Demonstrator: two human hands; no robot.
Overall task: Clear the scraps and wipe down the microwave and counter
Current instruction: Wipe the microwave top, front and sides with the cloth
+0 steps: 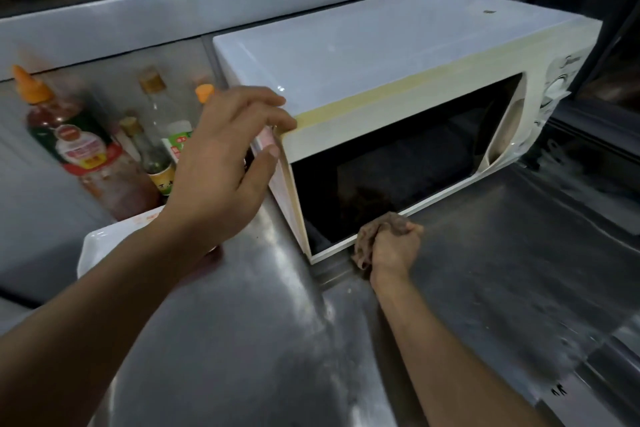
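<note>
A white microwave (363, 55) with a dark glass door stands on the steel counter (502, 270), its door shut. My left hand (228, 166) is at the microwave's top left front corner, fingers over the top edge and thumb against the left side. My right hand (394, 246) grips a crumpled brown cloth (367, 243) and holds it against the bottom front edge of the microwave, where it meets the counter.
Several sauce and oil bottles (79, 149) stand against the back wall left of the microwave. A white tray (100, 246) lies under my left forearm. A window frame runs behind and to the right. The counter stretches open toward the front right.
</note>
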